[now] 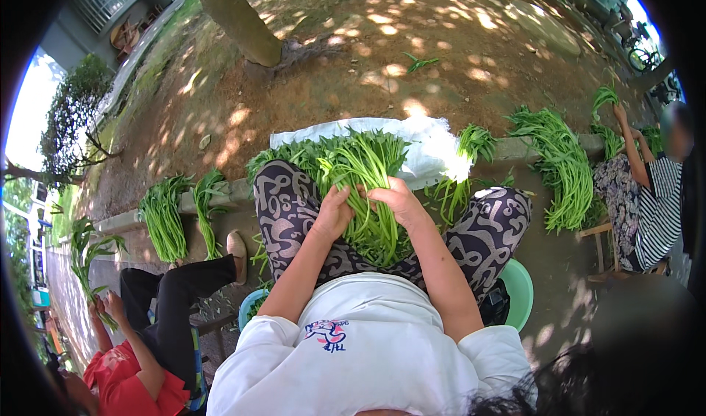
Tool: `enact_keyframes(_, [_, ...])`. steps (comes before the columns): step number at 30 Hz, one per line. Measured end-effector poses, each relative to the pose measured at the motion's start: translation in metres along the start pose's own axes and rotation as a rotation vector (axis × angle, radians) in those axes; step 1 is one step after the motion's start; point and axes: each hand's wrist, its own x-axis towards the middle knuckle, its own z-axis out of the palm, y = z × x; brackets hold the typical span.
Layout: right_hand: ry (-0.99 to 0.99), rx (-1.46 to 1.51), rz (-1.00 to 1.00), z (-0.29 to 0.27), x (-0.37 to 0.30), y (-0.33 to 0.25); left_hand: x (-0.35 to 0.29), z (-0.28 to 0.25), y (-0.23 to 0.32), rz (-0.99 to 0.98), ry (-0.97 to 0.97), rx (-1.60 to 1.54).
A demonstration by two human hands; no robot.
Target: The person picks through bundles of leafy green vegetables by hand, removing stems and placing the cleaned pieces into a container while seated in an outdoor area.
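Observation:
A loose bunch of long-stemmed leafy greens, which looks like water spinach, lies across my lap with its leaves pointing away from me. My left hand is closed on stems at the bunch's left side. On the right side, my right hand has its fingers curled round stems too. The two hands are close together, and some fingertips are hidden among the stems. Beyond my knees, a white sheet lies under the leaf ends. More cut stems hang down between my thighs.
A low kerb runs across, with heaps of greens on the right and bundles on the left. A green basin and a blue basin flank me. Seated people hold greens on both sides. A tree trunk stands ahead.

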Motion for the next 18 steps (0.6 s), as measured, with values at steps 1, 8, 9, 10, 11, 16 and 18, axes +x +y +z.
enact_keyframes(1, [0.034, 0.023, 0.010, 0.000, 0.001, 0.000, 0.001, -0.003, -0.001, 0.025, 0.022, 0.042])
enact_keyframes(8, [0.283, 0.149, 0.124, -0.022, 0.003, -0.015, 0.001, -0.007, -0.006, 0.000, 0.278, 0.114])
enact_keyframes(9, [0.371, 0.233, 0.127, -0.026, 0.006, -0.024, 0.001, -0.012, -0.007, -0.008, 0.311, 0.141])
enact_keyframes(10, [0.397, 0.356, 0.061, -0.031, 0.007, -0.033, 0.001, -0.018, -0.008, -0.005, 0.336, 0.160])
enact_keyframes(11, [0.588, 0.313, -0.031, -0.034, 0.005, -0.039, 0.000, -0.023, -0.008, 0.001, 0.345, 0.184])
enact_keyframes(16, [0.961, 0.170, -0.391, -0.090, 0.002, -0.033, 0.005, -0.021, -0.015, 0.013, 0.328, 0.260])
enact_keyframes(18, [0.835, 0.131, -0.253, -0.088, 0.002, -0.028, 0.004, -0.021, -0.014, -0.030, 0.311, 0.197])
